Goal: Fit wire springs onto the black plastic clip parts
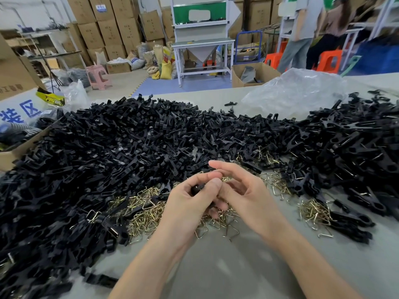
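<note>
head view: over the wire spring pile (149, 210) on the counter (226, 266), the left hand (187, 201) grips a black clip part (197, 188) in curled fingers. the right hand (246, 190) touches it; whether it pinches anything cannot be told. a clip heap (129, 137) lies behind the spring pile.

Two hands (185, 206) (248, 197), countless clips (129, 134), countless springs (146, 214)

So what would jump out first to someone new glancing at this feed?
The heap of black clip parts spread across the table, with brass-coloured wire springs strewn along its near edge. At centre the left hand grips one black part, the right hand close against it. A crumpled clear bag sits at far right.
</note>
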